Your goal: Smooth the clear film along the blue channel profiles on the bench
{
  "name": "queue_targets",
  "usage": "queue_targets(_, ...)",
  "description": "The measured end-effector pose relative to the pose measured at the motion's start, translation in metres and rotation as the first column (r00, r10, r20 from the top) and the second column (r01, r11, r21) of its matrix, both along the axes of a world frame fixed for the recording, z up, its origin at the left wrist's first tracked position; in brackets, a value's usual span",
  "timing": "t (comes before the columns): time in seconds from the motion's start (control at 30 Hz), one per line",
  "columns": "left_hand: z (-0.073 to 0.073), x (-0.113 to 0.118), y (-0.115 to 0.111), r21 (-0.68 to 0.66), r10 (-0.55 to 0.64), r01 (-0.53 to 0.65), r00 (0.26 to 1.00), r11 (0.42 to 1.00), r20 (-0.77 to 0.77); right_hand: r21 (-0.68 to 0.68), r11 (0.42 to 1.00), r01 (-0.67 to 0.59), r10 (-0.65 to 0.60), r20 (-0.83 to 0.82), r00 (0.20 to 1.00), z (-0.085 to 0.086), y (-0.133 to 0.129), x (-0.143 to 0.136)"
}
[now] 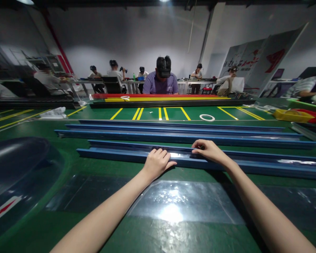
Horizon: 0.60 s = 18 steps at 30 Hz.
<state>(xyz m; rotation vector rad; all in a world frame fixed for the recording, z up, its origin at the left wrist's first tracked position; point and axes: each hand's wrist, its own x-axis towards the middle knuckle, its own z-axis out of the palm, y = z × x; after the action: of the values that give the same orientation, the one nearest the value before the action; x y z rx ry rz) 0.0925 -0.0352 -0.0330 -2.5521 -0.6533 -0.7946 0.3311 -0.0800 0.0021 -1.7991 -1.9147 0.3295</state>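
**Both hands on the nearest blue rail, and a long reach to control it**

The person leans over the green counter [68, 165] with both arms stretched out. The left hand [158, 162] lies curled over the near edge of the long blue metal channel rail [116, 155], fingers draped on top and thumb below the edge, gripping it lightly rather than clenched. The right hand [209, 150] sits just beside it, a little farther along, fingers hooked over the rail's upper lip. The rail lies flat across the counter, the nearest of several, with a second group of long blue rails [173, 133] parallel to it and just behind.

What worries me is the length. Both hands hold close together near the middle, so if the rail is lifted or dragged, either far end could swing or sag, I think, and knock the neighbouring rails out of line. The thin lips look sharp enough to nip a finger should the rail roll.

A sheet of clear glossy plastic film [173, 200] lies on the counter under the forearms; it looks slippery, and a rail pulled onto it might skate or crease it. A dark curved moulded shell [15, 168] sits at the left, near the rail's end, within range of a swing.

Across the way a person in a purple shirt [160, 84] works behind a stack of red, yellow and black rails [160, 99], well apart.
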Motion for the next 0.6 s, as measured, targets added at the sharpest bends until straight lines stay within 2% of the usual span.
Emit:
queue_targets(0.33, 0.0005, 0.0001, -0.0007, 0.003, 0.004, -0.004, 1.000, 1.000, -0.001, 0.010, 1.000, 0.021, -0.022, 0.156, 0.987, -0.0029, 0.0022, -0.0001)
queue_targets(0.6, 0.0004, 0.0004, -0.0003, 0.024, 0.007, -0.007, 1.000, 1.000, -0.001, 0.035, 0.999, 0.012, -0.019, 0.200, 0.980, 0.0000, 0.0006, -0.0016)
